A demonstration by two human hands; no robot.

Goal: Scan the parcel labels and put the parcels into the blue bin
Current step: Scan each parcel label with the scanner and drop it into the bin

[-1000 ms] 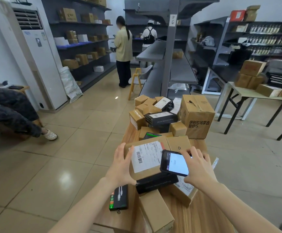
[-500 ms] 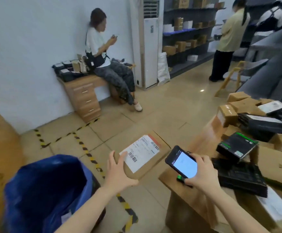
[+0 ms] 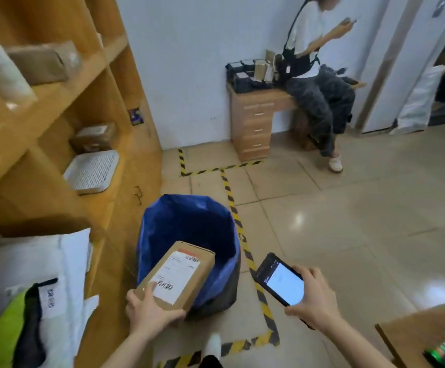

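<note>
My left hand point(image 3: 149, 308) grips the near end of a brown cardboard parcel point(image 3: 179, 272) with a white barcode label on top. The parcel is tilted over the near rim of the blue bin point(image 3: 189, 224), its far end inside the opening. The bin is lined with a blue bag and stands on the tiled floor beside a wooden shelf. My right hand point(image 3: 314, 301) holds a black phone point(image 3: 279, 278) with a lit screen, to the right of the bin and above the floor.
A wooden shelf unit point(image 3: 57, 102) with parcels and a white tray stands left of the bin. Yellow-black tape point(image 3: 245, 251) marks the floor. A person point(image 3: 317, 75) sits on a small drawer cabinet point(image 3: 253, 123) by the wall. A table corner point(image 3: 415, 333) is at lower right.
I have turned left from the parcel table to the bin. My left hand has carried the parcel from in front of me over the bin's rim. The phone stays in my right hand.
</note>
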